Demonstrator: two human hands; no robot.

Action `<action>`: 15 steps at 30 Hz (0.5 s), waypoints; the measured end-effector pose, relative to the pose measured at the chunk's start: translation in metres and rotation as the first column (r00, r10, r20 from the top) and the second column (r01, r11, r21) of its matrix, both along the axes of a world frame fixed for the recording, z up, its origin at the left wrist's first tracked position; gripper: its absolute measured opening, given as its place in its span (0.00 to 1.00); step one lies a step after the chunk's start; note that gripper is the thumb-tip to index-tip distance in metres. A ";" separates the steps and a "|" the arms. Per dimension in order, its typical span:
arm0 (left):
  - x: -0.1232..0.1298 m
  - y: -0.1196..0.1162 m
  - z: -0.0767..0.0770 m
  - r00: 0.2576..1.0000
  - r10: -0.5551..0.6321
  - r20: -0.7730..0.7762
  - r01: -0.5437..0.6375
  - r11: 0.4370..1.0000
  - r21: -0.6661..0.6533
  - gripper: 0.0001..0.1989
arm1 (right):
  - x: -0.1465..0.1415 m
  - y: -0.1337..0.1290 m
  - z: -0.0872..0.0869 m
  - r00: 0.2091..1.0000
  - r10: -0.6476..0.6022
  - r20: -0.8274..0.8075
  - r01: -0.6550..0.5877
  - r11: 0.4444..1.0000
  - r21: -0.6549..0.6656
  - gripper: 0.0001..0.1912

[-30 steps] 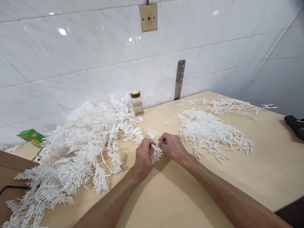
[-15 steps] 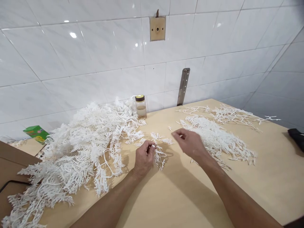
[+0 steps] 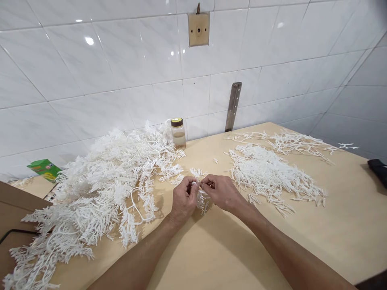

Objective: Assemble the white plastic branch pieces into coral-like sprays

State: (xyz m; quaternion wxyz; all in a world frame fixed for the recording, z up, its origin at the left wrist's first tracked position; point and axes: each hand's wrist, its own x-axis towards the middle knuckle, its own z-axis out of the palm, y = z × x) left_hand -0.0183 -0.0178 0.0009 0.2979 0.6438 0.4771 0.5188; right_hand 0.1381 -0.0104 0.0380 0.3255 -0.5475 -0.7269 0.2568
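My left hand (image 3: 184,199) is closed in a pinch on a white plastic leaf sprig (image 3: 202,202), whose small leaves hang below the fingers. Against it, the fingertips of my right hand (image 3: 223,192) pinch the same sprig near its top; the exact spot is hidden by the fingers. Loose leaf pieces (image 3: 197,172) lie just behind my hands. To the left spreads a large heap of white plastic sprigs (image 3: 117,173). A lower pile of detached leaf pieces (image 3: 272,173) is at the right, with bare branched stems (image 3: 298,144) behind it.
A jar with a dark lid (image 3: 178,135) stands by the tiled wall. At the far left are a green packet (image 3: 45,169) and a cardboard box (image 3: 18,209). A metal strip (image 3: 233,106) leans on the wall. Something black (image 3: 377,173) lies at the table's right edge.
My right hand has moved left from the detached pile's edge to meet the sprig at my left hand. A leaf piece lies on the table where it was. My left hand stays put.
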 end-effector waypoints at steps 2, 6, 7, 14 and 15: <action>0.000 0.000 0.000 0.999 0.016 -0.028 -0.015 1.000 0.011 0.09 | -0.004 -0.002 -0.001 0.999 -0.010 0.043 0.009 1.000 0.005 0.12; -0.001 0.000 -0.001 0.991 0.053 -0.125 -0.035 0.990 0.138 0.06 | -0.010 -0.002 -0.005 0.995 -0.042 0.094 0.041 0.999 0.017 0.11; -0.002 0.000 -0.001 0.986 0.059 -0.158 -0.028 0.980 0.195 0.05 | -0.011 -0.001 -0.006 0.994 -0.051 0.098 0.049 0.999 0.020 0.10; -0.008 -0.001 0.001 0.980 0.030 -0.195 0.032 0.951 0.308 0.07 | 0.018 0.020 -0.011 0.911 -0.370 0.181 0.322 0.914 0.247 0.08; -0.008 0.000 0.002 0.986 0.022 -0.163 0.020 0.968 0.251 0.06 | 0.030 0.024 -0.010 0.902 -0.405 0.152 0.354 0.893 0.279 0.07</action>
